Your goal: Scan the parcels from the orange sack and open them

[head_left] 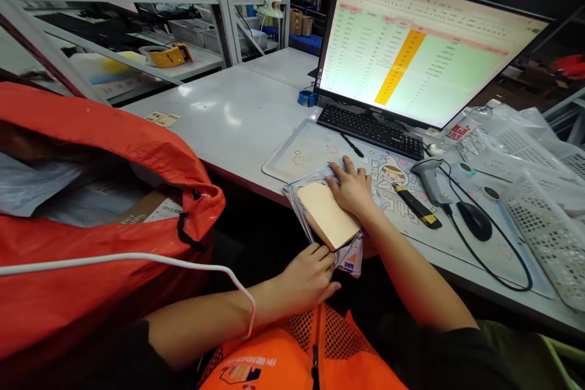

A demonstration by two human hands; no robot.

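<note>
We have a cream block (326, 213) on a printed plastic bag (353, 258) at the near edge of the tabletop (210, 128). Our left hand (305, 274) curls against its near end, grip unclear; our right hand (353, 193), fingers spread, rests along its right side, beside a box cutter (415, 205).
</note>
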